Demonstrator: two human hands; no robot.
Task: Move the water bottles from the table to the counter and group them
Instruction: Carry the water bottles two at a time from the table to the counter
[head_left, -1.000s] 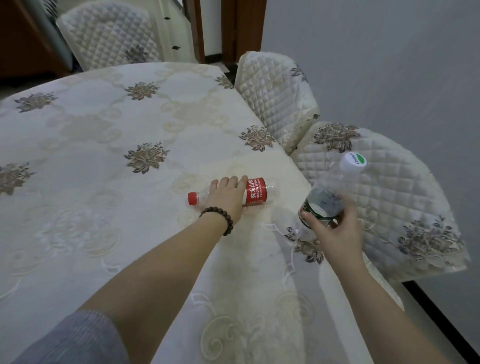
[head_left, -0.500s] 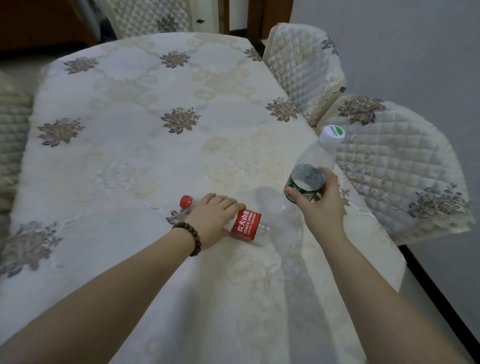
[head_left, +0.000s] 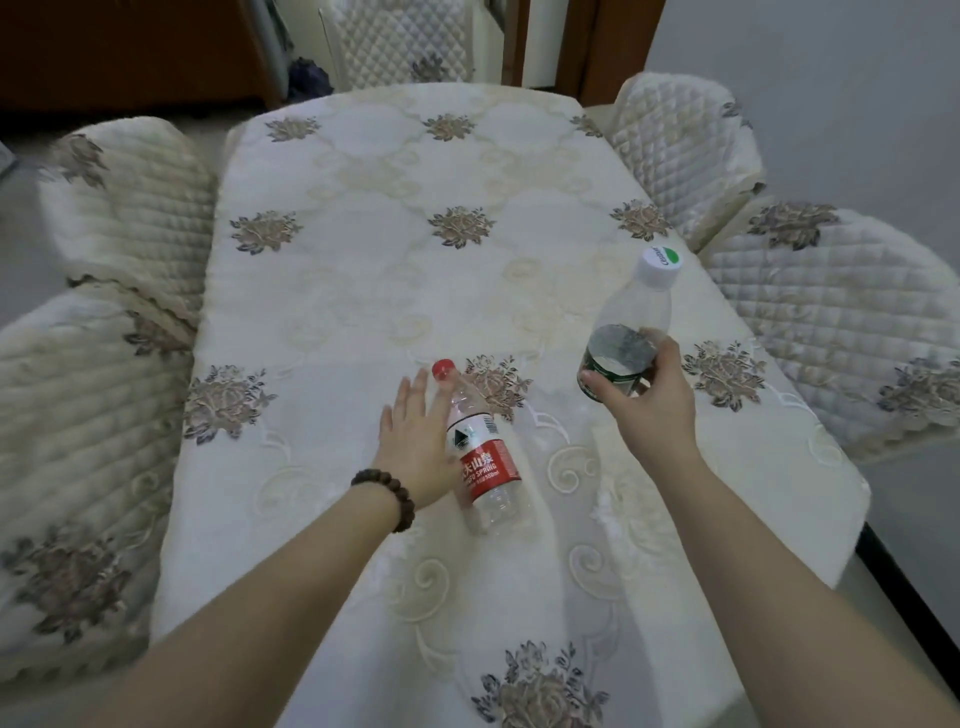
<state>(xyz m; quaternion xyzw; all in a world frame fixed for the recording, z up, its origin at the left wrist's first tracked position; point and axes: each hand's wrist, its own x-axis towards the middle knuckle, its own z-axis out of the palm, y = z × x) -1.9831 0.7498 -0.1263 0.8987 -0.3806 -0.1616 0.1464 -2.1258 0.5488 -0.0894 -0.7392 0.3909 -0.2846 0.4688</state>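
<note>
The red-capped bottle (head_left: 480, 457) is laid on its side on the table (head_left: 363, 291), long axis running away from the person, cap at the far end. It is clear, with a red and white label. The left hand (head_left: 415, 447) is spread flat with fingers extended, pressed against its left flank. The white-capped bottle (head_left: 631, 332), clear with a green label, is gripped around its body by the right hand (head_left: 647, 400) and raised, cap tilted up and away.
</note>
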